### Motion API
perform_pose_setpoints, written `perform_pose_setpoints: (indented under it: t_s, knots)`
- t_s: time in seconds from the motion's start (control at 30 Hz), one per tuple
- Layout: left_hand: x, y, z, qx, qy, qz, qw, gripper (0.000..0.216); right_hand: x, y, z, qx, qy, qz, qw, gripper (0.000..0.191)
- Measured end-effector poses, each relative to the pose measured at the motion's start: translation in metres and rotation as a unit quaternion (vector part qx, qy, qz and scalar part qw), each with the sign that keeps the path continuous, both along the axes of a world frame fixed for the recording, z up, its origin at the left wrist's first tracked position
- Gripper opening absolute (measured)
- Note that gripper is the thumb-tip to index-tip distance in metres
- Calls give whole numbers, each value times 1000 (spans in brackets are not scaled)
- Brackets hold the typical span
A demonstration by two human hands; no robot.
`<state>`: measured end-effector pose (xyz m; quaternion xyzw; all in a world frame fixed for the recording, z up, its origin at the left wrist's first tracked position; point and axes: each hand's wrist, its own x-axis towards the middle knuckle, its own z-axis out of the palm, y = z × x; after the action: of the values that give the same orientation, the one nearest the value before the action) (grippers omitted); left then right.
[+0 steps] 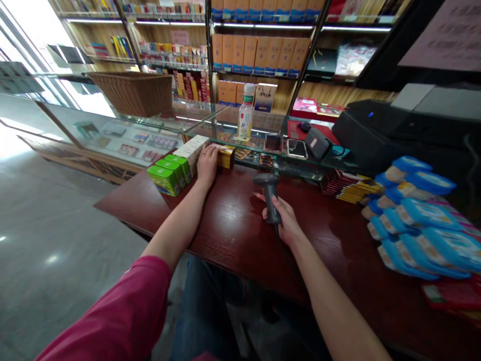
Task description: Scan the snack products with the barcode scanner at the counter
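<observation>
My right hand (282,215) grips a dark grey barcode scanner (269,193) by its handle, holding it above the brown counter. From the handle a cable runs down toward me. My left hand (208,163) is closed over the left end of a row of small yellow-and-brown packets (226,158); its fingertips are partly hidden. Just left of that hand runs a row of white boxes (191,149). Bright green packs (165,178) stand at the near end of the white row.
Blue-lidded packs (421,225) are piled at the right, beside red-and-yellow packets (347,185). Beyond the counter's back edge are a drink bottle (245,115), a phone (296,149) and a card terminal (317,143). A wicker basket (131,93) sits on the glass showcase.
</observation>
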<state>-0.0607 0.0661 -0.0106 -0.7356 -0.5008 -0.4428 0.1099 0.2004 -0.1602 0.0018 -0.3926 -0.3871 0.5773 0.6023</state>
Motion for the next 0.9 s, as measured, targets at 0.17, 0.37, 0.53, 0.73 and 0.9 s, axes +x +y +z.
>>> perform_pose_setpoints:
  t_s: [0.17,0.37,0.53,0.73,0.9]
  knots:
    - [0,-12,9,3,-8,-15,1000,26,0,-2,1,0,-15,-3,1000,51]
    - [15,-53,23,-8,-71,-39,997,31,-1,-12,2,28,-19,28,999,41]
    - [40,-57,16,-107,-281,-99,949,25,-2,-22,9,59,-41,63,995,39]
    - [52,-45,-2,-230,-385,-146,882,24,-4,-25,7,45,-58,78,994,45]
    - [57,-47,-4,-247,-408,-185,859,28,-5,-24,8,42,-77,84,993,44]
